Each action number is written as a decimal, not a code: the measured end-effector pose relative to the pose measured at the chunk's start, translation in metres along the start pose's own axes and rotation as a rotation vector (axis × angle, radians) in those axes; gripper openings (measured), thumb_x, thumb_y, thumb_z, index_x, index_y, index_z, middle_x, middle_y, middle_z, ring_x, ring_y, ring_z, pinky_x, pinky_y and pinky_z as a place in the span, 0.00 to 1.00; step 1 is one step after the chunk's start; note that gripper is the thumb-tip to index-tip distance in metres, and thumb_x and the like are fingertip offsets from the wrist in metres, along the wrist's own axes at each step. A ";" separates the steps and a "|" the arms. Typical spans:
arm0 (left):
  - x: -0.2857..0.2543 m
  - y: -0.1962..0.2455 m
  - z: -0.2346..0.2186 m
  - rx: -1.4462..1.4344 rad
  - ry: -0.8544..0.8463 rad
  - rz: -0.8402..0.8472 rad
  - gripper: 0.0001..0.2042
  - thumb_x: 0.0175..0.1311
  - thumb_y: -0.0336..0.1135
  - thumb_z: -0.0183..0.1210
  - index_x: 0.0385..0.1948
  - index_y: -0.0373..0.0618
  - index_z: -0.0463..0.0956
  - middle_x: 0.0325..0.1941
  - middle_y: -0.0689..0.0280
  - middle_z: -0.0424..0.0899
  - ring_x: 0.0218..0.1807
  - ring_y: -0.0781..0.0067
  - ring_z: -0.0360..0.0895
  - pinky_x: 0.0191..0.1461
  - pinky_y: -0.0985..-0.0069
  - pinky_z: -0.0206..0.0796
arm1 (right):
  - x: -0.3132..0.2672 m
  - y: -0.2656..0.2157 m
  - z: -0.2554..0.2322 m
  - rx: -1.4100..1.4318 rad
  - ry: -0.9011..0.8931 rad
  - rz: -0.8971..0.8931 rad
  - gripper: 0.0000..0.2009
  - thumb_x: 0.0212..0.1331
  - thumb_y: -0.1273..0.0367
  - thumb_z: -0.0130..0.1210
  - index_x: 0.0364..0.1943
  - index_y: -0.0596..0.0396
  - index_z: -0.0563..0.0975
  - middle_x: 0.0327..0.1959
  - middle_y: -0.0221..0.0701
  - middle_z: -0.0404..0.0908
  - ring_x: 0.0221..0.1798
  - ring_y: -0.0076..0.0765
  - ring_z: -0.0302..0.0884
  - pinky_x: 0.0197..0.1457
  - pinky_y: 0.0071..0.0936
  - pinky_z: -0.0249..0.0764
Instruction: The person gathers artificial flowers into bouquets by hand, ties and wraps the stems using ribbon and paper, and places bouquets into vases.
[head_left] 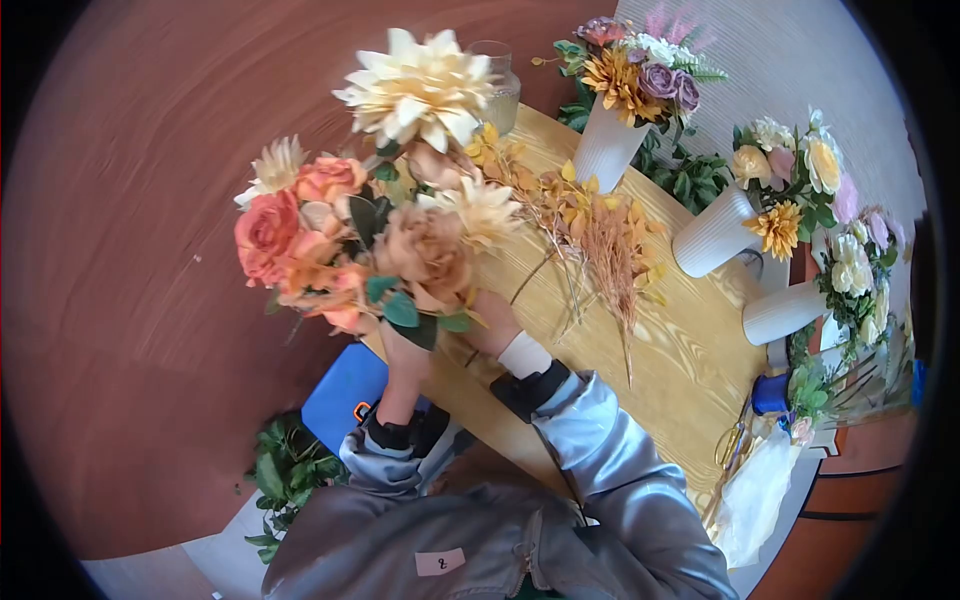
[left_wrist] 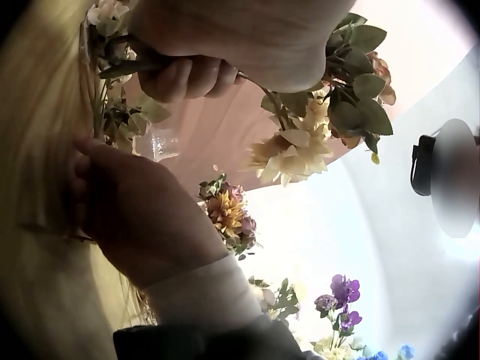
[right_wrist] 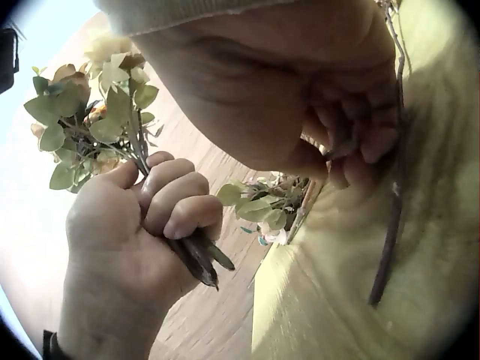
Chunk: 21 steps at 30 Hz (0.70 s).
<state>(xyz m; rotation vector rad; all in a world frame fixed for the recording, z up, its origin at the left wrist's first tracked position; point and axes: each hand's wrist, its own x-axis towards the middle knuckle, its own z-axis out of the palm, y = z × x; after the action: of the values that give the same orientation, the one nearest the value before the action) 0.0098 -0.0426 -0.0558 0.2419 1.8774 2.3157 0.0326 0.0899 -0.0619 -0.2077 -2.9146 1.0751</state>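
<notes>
My left hand [right_wrist: 139,225] grips a bundle of artificial flower stems [right_wrist: 196,262], its fingers curled round them, cut ends sticking out below. Above that fist spread coral roses [head_left: 268,238], a large cream dahlia [head_left: 420,90] and green leaves. A brown rose [head_left: 425,255] partly hides both hands in the head view. Low over the table, my right hand [left_wrist: 142,202] has its fingers curled and thumb drawn in, pinching at a thin flower stem [right_wrist: 304,202]. Leafy blooms [right_wrist: 270,210] lie beyond its fingertips. A bare brown twig [right_wrist: 390,232] lies on the table beside this hand.
Dried yellow sprigs and a reddish plume [head_left: 612,260] lie on the wooden table [head_left: 690,340]. White ribbed vases [head_left: 712,235] with flowers line its far side, near a glass jar [head_left: 500,100]. Scissors [head_left: 730,445] and blue ribbon [head_left: 770,393] are at right; a blue box [head_left: 345,395] is left.
</notes>
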 end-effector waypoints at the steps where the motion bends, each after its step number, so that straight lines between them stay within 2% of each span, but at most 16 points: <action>1: 0.005 0.002 0.002 -0.103 0.094 -0.026 0.12 0.63 0.41 0.33 0.25 0.46 0.62 0.14 0.73 0.55 0.15 0.84 0.54 0.18 0.85 0.46 | -0.001 -0.001 0.001 0.002 0.003 0.005 0.12 0.53 0.66 0.42 0.38 0.58 0.70 0.25 0.49 0.73 0.29 0.57 0.71 0.34 0.45 0.66; 2: 0.005 0.005 0.003 -0.342 0.106 -0.143 0.14 0.63 0.46 0.33 0.24 0.48 0.60 0.11 0.73 0.51 0.12 0.84 0.46 0.15 0.84 0.40 | -0.003 -0.001 0.001 0.087 0.111 0.020 0.12 0.54 0.66 0.41 0.37 0.59 0.69 0.24 0.50 0.73 0.29 0.57 0.70 0.34 0.45 0.66; 3: 0.003 0.018 0.004 -0.340 0.101 -0.146 0.14 0.63 0.46 0.33 0.24 0.48 0.60 0.11 0.73 0.51 0.12 0.84 0.46 0.15 0.84 0.40 | -0.005 -0.002 0.001 0.172 0.220 0.036 0.12 0.54 0.67 0.40 0.36 0.59 0.69 0.23 0.51 0.73 0.30 0.57 0.70 0.34 0.46 0.65; 5: 0.003 0.035 0.002 -0.342 -0.054 0.034 0.17 0.63 0.51 0.33 0.23 0.49 0.59 0.11 0.74 0.51 0.10 0.84 0.44 0.14 0.83 0.36 | -0.013 -0.004 -0.005 0.234 0.248 0.053 0.11 0.56 0.67 0.40 0.38 0.59 0.70 0.25 0.50 0.73 0.31 0.56 0.71 0.34 0.42 0.66; 6: 0.004 0.037 0.001 -0.334 -0.052 0.039 0.20 0.63 0.55 0.33 0.22 0.49 0.57 0.11 0.74 0.50 0.10 0.84 0.43 0.13 0.83 0.34 | -0.017 -0.005 -0.010 0.293 0.272 0.065 0.11 0.57 0.68 0.39 0.39 0.58 0.70 0.27 0.48 0.73 0.33 0.55 0.71 0.35 0.38 0.67; 10: 0.005 0.054 -0.002 -0.322 -0.092 0.099 0.21 0.62 0.57 0.31 0.21 0.50 0.55 0.10 0.74 0.49 0.10 0.84 0.41 0.13 0.83 0.34 | -0.040 -0.012 -0.028 0.369 0.362 0.063 0.11 0.58 0.70 0.38 0.40 0.58 0.69 0.27 0.48 0.73 0.32 0.53 0.71 0.34 0.34 0.67; 12: 0.007 0.055 -0.004 -0.382 -0.104 0.096 0.21 0.62 0.57 0.31 0.21 0.50 0.55 0.10 0.74 0.49 0.10 0.84 0.41 0.13 0.83 0.34 | -0.052 -0.013 -0.038 0.387 0.368 0.062 0.11 0.59 0.70 0.38 0.42 0.57 0.69 0.26 0.43 0.74 0.30 0.47 0.72 0.35 0.32 0.67; 13: 0.007 0.056 -0.004 -0.441 -0.109 0.092 0.21 0.62 0.57 0.31 0.21 0.50 0.55 0.10 0.74 0.49 0.10 0.84 0.41 0.14 0.83 0.33 | -0.056 -0.010 -0.040 0.386 0.377 0.064 0.11 0.59 0.70 0.38 0.42 0.57 0.69 0.26 0.43 0.74 0.30 0.47 0.72 0.35 0.32 0.67; 15: 0.005 0.060 -0.002 -0.457 -0.135 0.106 0.20 0.62 0.57 0.31 0.21 0.50 0.56 0.10 0.74 0.49 0.10 0.84 0.40 0.14 0.83 0.33 | -0.064 -0.004 -0.041 0.463 0.465 -0.002 0.12 0.60 0.68 0.37 0.42 0.57 0.70 0.21 0.34 0.72 0.24 0.32 0.69 0.30 0.25 0.65; 19: -0.002 0.069 0.007 -0.447 -0.158 0.170 0.20 0.63 0.56 0.31 0.23 0.49 0.57 0.10 0.74 0.48 0.10 0.84 0.40 0.14 0.83 0.33 | -0.077 0.003 -0.053 0.574 0.501 -0.065 0.11 0.61 0.67 0.37 0.41 0.59 0.69 0.16 0.30 0.69 0.18 0.32 0.65 0.23 0.26 0.64; 21: -0.005 0.072 0.011 -0.444 -0.177 0.167 0.20 0.63 0.56 0.31 0.24 0.49 0.57 0.09 0.74 0.48 0.10 0.84 0.40 0.13 0.83 0.33 | -0.088 0.003 -0.063 1.233 0.290 0.116 0.12 0.62 0.65 0.37 0.40 0.58 0.69 0.12 0.20 0.59 0.13 0.17 0.53 0.16 0.17 0.53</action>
<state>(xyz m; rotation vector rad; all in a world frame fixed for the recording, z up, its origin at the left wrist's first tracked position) 0.0159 -0.0478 0.0164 0.5395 1.2638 2.6419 0.1242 0.1209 -0.0140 -0.4089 -1.5704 2.3126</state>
